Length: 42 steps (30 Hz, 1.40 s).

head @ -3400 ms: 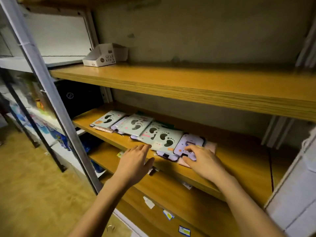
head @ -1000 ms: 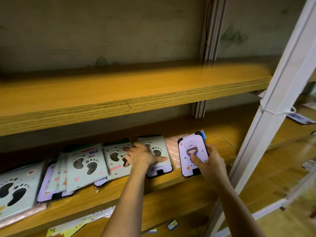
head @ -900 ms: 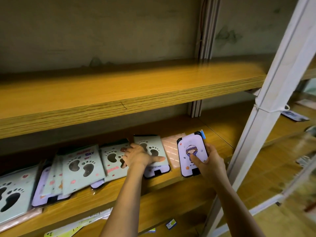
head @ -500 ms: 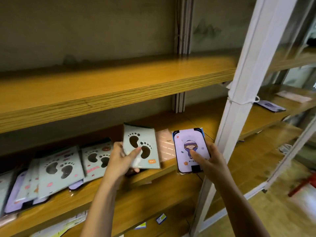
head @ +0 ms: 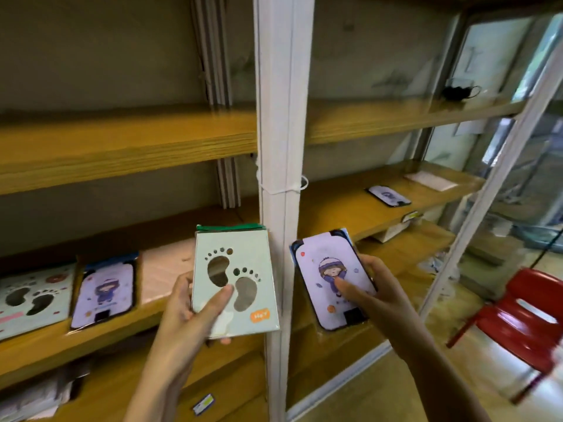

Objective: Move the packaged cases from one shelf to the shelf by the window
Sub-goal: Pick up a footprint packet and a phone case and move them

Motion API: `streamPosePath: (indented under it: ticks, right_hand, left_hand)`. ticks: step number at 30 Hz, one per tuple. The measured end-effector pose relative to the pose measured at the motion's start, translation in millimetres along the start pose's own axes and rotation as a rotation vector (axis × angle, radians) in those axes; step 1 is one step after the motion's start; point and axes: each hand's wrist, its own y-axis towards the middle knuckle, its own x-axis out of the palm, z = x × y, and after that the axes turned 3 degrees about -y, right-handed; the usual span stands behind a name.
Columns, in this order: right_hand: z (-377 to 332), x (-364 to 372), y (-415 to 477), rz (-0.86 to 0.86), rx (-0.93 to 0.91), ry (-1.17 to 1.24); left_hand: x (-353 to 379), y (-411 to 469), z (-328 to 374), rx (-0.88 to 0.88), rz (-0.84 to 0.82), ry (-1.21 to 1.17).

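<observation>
Shelving: wooden boards on white metal frames against a drab wall, window glass (head: 499, 53) at far right.
Post: white upright (head: 275, 141) stands between the two hands, dividing the left bay from the window bay.
Left hand (head: 182, 315): thumb across the front and fingers curled behind the footprint case (head: 234, 278), held just left of the post.
Right hand (head: 376, 300): grips the purple case (head: 330, 278), thumb on its face, just right of the post.
Left shelf (head: 91, 339): footprint pack (head: 30, 300), purple pack (head: 103, 293) and pale pack (head: 166, 269) lie side by side.
Window shelf (head: 338, 208): dark case (head: 388, 196) and white packet (head: 431, 181) lie toward the far end, with bare wood nearer the post.
Floor: red chair (head: 524, 318) low right, beside a slanted frame leg (head: 487, 202).
</observation>
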Motion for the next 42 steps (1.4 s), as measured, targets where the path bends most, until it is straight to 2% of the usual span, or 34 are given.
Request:
streamPosePath:
  ticks: [8,20,35,42]
  right_hand:
    - [20.8,-123.4,9.5,0.158,0.030,0.017]
    - [36.9,-216.7,91.0,0.259,0.049,0.029]
    - [62.8,-285.4,259.6,0.082,0.088,-0.075]
    - [83.4,-318.7,320.6,0.048,0.141,-0.089]
  left_hand:
    - [130.8,-3.4,-34.9,0.012,-0.048,0.024]
    - [239.8,84.7,-65.3,0.008,0.012,0.021]
    - [305.1,238.8,-88.0,-0.093,0.298,0.143]
    - [298.8,268.4,-94.2,-0.202,0.416,0.344]
